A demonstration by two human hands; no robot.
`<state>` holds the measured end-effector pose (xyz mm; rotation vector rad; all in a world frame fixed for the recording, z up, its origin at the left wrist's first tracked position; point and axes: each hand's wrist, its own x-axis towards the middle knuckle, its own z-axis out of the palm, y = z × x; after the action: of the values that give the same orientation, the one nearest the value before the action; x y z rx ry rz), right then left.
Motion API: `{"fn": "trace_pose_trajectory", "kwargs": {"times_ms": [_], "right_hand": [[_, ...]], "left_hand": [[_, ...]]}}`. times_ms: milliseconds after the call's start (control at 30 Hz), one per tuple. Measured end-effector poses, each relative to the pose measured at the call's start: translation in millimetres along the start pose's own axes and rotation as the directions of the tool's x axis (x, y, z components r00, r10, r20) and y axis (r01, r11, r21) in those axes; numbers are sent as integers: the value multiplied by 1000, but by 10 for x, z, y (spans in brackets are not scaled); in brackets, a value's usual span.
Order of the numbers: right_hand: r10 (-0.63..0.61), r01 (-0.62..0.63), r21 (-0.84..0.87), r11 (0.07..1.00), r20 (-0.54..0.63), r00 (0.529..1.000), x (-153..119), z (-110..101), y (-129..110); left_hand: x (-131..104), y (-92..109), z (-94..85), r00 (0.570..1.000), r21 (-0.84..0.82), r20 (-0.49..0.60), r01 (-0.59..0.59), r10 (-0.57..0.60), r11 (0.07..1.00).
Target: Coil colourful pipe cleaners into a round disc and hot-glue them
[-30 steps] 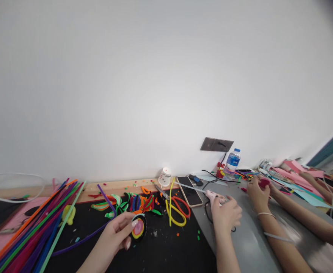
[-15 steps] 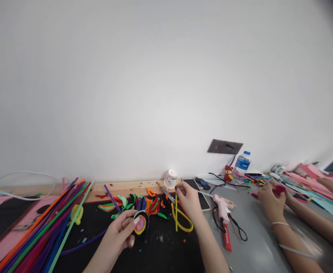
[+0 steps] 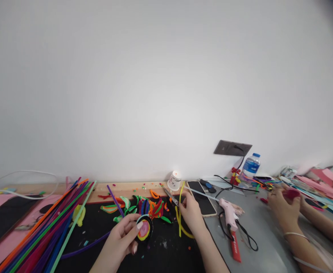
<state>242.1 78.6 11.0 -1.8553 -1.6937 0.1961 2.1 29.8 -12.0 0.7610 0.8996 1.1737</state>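
My left hand (image 3: 123, 237) pinches a round coiled pipe-cleaner disc (image 3: 144, 229) between thumb and fingers. Its centre is pink, ringed by yellow and black, with light blue along the upper edge. My right hand (image 3: 189, 208) has its fingertips closed on a yellow pipe cleaner (image 3: 180, 223), which stands roughly upright and sticks out above and below the fingers. Scissors (image 3: 170, 196) with yellow handles lie just behind this hand, their handles partly covered. Beyond my left hand lies a heap of looped multicoloured pipe-cleaner pieces (image 3: 156, 207).
A bundle of long pipe cleaners (image 3: 45, 227) spreads at left. A paper cup (image 3: 174, 180), phone (image 3: 202, 199), pink glue gun (image 3: 228, 214) with black cord, and water bottle (image 3: 251, 165) stand or lie to the right. A co-worker's hands (image 3: 283, 204) hold something dark pink.
The view has shifted slightly, so things appear farther right. My right hand has moved lower along the yellow pipe cleaner, whose top now shows above the fingers. My left hand keeps the disc.
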Motion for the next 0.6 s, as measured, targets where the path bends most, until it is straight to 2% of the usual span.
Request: {"fn": "trace_pose_trajectory", "kwargs": {"times_ms": [167,333,400,500,600], "right_hand": [[39,-39,13,999,-16,999,-35,-19,-20],[53,-51,60,997,-26,998,-57,-173,-107],[19,-18,131,991,-11,1000,-92,-228,-194],[-98,88,306,948,16,995,-163,-260,-334],[-186,160,319,934,53,981,-197,-269,-386]], "left_hand": [[-5,19,-4,1000,-6,13,22,-22,1000],[-56,101,43,999,-4,12,45,-45,999],[-109,173,84,996,-41,9,92,-92,995],[-177,254,134,990,-119,25,139,-137,983],[-189,256,136,990,-185,57,136,-128,973]]}}
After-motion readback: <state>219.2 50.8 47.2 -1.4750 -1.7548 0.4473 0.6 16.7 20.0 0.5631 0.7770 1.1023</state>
